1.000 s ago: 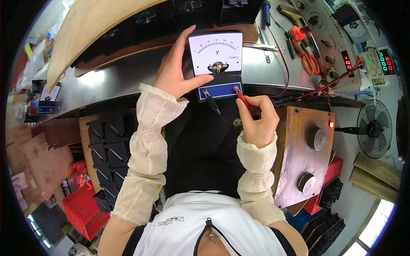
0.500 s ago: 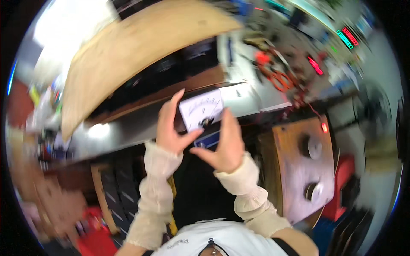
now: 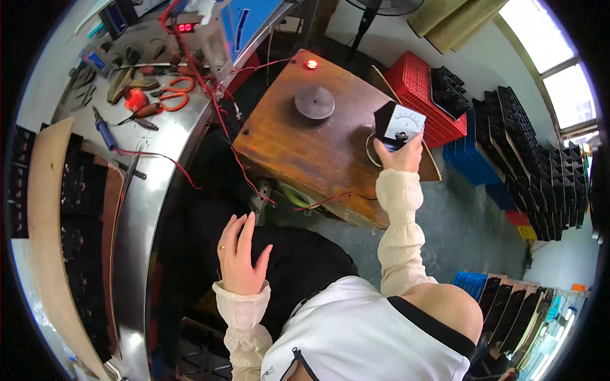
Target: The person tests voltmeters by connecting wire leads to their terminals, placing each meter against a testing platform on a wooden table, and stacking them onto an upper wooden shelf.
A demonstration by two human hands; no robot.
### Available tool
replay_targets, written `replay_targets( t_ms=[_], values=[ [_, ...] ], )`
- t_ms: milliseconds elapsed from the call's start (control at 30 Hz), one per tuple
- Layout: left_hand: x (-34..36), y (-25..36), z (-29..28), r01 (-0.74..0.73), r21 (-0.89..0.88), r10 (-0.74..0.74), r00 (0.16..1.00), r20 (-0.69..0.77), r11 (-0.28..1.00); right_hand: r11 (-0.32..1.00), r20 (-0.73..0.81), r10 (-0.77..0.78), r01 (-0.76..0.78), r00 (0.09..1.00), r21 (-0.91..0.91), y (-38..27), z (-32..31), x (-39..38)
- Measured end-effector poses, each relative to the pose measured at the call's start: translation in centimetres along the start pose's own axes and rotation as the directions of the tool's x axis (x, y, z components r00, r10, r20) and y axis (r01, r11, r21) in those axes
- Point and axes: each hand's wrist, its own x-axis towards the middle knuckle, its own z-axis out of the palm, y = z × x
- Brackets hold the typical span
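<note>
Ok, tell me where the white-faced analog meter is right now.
The white-faced analog meter is in the right hand, held over the right end of the brown wooden box, between the grey round disc and the red plastic crate.

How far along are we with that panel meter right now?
Looks done: the white-faced panel meter is off the steel workbench, where pliers and red leads lie. In hand: the right hand holds it above the wooden stand, by the round disc; the left hand hangs free and open. Left: it is not yet set down.
</note>
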Motion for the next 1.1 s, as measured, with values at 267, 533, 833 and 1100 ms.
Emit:
replay_targets(
  t_ms=[267, 533, 833, 1100],
  values=[
    [1.2, 0.1, -0.3, -0.035, 0.057, 0.038, 0.997, -0.063, 0.998, 0.997, 0.002, 0.080, -0.080, 0.997, -0.016, 1.1, 0.9, 0.8],
    [1.1, 0.4, 1.1, -0.057, 0.035, 0.055, 0.996, 0.075, 0.998, 0.986, -0.034, 0.152, -0.154, 0.988, -0.064, 0.7, 1.9, 0.6],
    [1.0, 0.4, 0.6, -0.057, 0.068, 0.050, 0.994, 0.099, 0.996, 0.988, -0.022, 0.134, -0.136, 0.991, -0.080, 0.7, 1.5, 0.4],
    [0.7, 0.2, 0.8, -0.045, 0.059, 0.037, 0.991, 0.131, 0.997, 0.994, 0.006, 0.096, -0.096, 0.995, -0.051, 1.1, 1.3, 0.4]
  ],
)
